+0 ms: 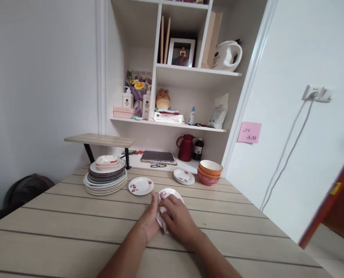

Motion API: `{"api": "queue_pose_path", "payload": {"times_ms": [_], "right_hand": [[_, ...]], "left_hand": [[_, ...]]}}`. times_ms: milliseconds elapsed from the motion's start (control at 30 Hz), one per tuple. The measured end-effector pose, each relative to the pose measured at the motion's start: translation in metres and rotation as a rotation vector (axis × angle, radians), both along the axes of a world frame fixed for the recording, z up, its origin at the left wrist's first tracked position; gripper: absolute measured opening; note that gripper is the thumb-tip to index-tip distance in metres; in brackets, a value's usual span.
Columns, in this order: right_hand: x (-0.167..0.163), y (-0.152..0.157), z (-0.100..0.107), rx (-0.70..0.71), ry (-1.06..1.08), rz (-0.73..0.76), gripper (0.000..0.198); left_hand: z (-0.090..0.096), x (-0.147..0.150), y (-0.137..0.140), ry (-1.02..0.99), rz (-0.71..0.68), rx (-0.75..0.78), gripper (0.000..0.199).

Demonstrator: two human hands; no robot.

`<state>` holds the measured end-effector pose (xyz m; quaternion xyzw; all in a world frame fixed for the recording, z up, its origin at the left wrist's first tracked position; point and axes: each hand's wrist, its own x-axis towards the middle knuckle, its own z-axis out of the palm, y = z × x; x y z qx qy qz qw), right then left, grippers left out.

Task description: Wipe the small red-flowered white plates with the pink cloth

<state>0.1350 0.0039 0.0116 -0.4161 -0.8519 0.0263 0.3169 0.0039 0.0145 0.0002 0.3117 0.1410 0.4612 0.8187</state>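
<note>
In the middle of the wooden table, my left hand (150,219) grips the left edge of a small white plate (176,194) with red flowers, thumb up along its rim. My right hand (177,216) is closed on a pale cloth (162,211) and presses it against the plate's face. Part of the plate is hidden under the cloth and my fingers. Just beyond, to the left, a flowered plate (145,187) lies flat on the table. Behind to the right sits a short stack of small flowered plates (184,176).
A tall stack of plates (102,187) topped by small dishes stands at the left, near a raised wooden stand (102,139). Stacked bowls (209,177) are at the back right. Behind them are a red thermos jug (186,148), a dark bottle (198,150), a laptop (158,156) and glasses (158,165).
</note>
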Motion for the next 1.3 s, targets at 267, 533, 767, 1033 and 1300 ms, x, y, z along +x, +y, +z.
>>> {"api": "queue_pose_path", "payload": {"times_ms": [267,533,767,1033,1300], "right_hand": [[0.029,0.016,-0.005,0.107,0.026,-0.338,0.024],[0.000,-0.004,-0.003,-0.018,-0.013,-0.064,0.017],[0.011,0.007,-0.003,-0.002,0.167,-0.226,0.025],[0.011,-0.002,0.000,-0.247,0.339,0.158,0.063],[0.046,0.026,-0.005,-0.453,1.190,-0.244,0.051]], "left_hand": [[0.001,0.004,0.001,-0.060,-0.016,0.038,0.085],[-0.006,-0.004,0.009,-0.031,0.058,0.023,0.077],[-0.011,0.005,0.004,0.020,0.030,0.106,0.062],[-0.007,-0.002,0.008,0.089,0.295,0.052,0.049],[-0.014,-0.006,0.024,0.033,0.432,-0.107,0.061]]}}
